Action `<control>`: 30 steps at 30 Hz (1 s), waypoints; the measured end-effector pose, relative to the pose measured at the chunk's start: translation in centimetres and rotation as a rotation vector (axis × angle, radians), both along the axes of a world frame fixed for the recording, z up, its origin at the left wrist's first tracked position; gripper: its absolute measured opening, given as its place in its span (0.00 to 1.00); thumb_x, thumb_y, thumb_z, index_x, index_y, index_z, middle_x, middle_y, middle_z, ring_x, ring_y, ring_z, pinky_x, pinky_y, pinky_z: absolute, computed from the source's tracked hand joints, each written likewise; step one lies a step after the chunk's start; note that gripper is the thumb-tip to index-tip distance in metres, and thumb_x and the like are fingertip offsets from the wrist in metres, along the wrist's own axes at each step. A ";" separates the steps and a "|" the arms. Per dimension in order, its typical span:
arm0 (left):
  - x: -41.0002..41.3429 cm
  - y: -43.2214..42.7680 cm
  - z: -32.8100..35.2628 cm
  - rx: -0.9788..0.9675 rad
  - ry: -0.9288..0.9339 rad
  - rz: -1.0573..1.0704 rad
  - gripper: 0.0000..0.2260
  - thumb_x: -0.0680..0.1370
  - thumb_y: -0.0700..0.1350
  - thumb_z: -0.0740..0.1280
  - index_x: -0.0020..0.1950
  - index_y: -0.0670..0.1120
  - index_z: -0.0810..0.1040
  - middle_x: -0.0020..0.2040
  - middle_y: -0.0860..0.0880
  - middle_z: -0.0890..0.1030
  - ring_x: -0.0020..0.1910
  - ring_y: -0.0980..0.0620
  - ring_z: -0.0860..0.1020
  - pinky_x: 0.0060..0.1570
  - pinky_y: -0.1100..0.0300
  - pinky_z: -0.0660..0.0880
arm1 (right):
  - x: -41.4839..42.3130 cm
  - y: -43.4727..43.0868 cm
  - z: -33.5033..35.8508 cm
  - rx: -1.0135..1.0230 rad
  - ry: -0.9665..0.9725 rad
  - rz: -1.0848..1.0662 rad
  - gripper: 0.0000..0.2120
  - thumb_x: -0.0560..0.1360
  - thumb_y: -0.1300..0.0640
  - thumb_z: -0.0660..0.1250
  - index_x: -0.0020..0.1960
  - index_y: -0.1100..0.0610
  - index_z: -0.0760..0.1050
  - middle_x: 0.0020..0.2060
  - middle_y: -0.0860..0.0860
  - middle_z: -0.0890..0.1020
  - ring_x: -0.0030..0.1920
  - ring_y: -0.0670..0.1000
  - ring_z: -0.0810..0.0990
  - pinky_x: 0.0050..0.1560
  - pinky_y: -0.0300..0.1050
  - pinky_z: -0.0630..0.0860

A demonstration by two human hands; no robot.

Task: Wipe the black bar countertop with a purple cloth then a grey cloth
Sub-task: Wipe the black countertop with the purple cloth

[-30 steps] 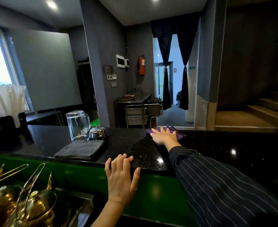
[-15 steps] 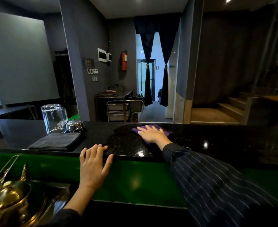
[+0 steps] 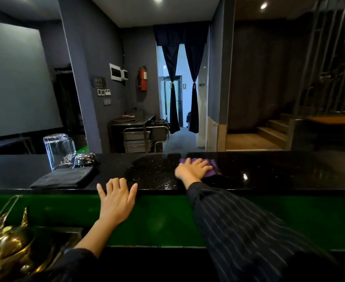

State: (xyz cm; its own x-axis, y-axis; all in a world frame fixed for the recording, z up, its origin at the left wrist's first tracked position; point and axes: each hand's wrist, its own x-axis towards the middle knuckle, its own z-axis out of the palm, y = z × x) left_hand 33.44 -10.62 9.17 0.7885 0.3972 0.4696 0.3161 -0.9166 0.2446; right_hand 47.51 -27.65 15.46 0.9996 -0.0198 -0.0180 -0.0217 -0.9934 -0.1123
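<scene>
My right hand point(image 3: 192, 169) presses flat, fingers straight and spread, on the purple cloth point(image 3: 212, 167) toward the far edge of the black countertop point(image 3: 279, 171). My left hand point(image 3: 116, 198) rests open, fingers apart, on its near edge. The folded grey cloth point(image 3: 63, 177) lies left, beside upturned glasses point(image 3: 58, 151).

Black countertop point(image 3: 289, 171): purple cloth point(image 3: 212, 165), grey cloth point(image 3: 63, 178), glasses point(image 3: 59, 152), bell point(image 3: 85, 158).

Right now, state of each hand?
Left hand: open, fingers straight, resting on the countertop edge, holding nothing.
Right hand: open, flat, pressing the purple cloth onto the countertop.
</scene>
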 end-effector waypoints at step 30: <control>8.2 -8.0 4.1 0.009 0.216 -0.713 0.37 0.67 0.75 0.37 0.69 0.65 0.64 0.71 0.56 0.69 0.71 0.57 0.64 0.71 0.59 0.58 | 6.2 -24.1 -0.2 0.068 0.055 -0.064 0.26 0.82 0.44 0.44 0.79 0.42 0.47 0.80 0.53 0.47 0.79 0.60 0.44 0.75 0.65 0.41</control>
